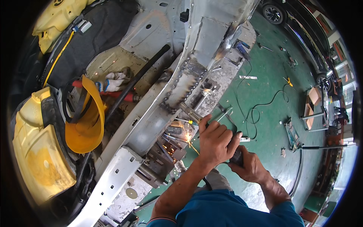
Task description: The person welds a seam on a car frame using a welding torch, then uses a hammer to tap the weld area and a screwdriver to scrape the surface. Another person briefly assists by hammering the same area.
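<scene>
Both hands hold a slim power grinder (pixel 192 113) with a narrow metal front end and a dark body. My left hand (pixel 217 140) is closed round its front part. My right hand (pixel 250 166) grips the dark rear body. The tool's tip meets the grey metal rail (pixel 151 130) of a car body, beside a patch (pixel 185 83) edged with rows of weld spots and dark burn marks. Bright sparks (pixel 188 137) spray down from below the tip. My left hand hides part of the tool.
A yellow face shield (pixel 85 130) and white gloves (pixel 115 81) lie inside the car body at left, near a black hose (pixel 138 79). Metal parts and tools crowd the bench (pixel 132 193) under the rail. A cable (pixel 251 113) loops across the green floor; a black car (pixel 302 30) stands beyond.
</scene>
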The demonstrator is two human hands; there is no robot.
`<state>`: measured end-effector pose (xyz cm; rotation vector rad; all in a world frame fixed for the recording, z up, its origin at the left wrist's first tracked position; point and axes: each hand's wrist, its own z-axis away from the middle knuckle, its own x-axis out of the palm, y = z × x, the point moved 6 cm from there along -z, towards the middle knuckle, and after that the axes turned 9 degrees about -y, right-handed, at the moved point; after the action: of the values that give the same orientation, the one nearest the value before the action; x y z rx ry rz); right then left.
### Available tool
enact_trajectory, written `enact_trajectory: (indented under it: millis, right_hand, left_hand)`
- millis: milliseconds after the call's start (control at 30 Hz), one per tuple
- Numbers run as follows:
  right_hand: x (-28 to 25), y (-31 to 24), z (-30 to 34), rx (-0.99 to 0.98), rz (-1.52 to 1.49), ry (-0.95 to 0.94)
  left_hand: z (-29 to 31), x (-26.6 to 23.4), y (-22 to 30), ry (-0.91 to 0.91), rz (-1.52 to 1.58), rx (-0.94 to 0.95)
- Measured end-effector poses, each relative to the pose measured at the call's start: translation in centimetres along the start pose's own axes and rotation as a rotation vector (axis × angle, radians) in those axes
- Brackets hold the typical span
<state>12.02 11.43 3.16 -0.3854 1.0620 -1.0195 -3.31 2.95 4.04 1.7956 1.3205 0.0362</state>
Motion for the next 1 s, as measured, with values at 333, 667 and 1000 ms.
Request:
enact_trajectory:
  millis: [333, 667, 1000]
  right_hand:
    - [-0.5, 0.1, 0.6, -0.011, -0.019, 0.052]
    - [-7.1, -0.7, -0.3, 0.067, -0.03, -0.078]
    - [-10.8, -1.7, -2.9, 0.175, -0.153, -0.212]
  left_hand:
    - [-0.4, 0.3, 0.7, -0.006, 0.009, 0.017]
    - [-3.6, 1.8, 1.7, 0.092, -0.05, 0.01]
    - [-5.3, 2.5, 0.1, 0.196, -0.066, -0.065]
